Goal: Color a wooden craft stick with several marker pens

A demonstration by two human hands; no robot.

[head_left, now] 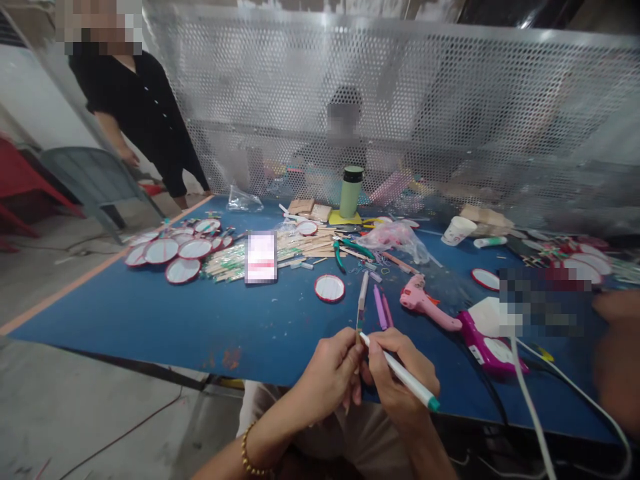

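A left hand (pixel 327 370) grips a slim stick (pixel 363 293) as the right hand (pixel 417 360) clasps a white marker (pixel 407 378), tip near the stick, at a blue table (pixel 280 327).

One held marker (pixel 406 379) and perhaps two purple pens (pixel 380 307).

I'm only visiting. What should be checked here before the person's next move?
1. Left hand pinching the slim stick: ok.
2. Right hand gripping the white pen: ok, its green end points away from the stick.
3. Pen tip touching the stick: cannot tell; too small to judge.
4. Space just ahead of the hands free of loose things: not ok; purple pens lie there.
5. Pink glue gun apart from both hands: ok.
6. Glue gun cool: cannot tell.
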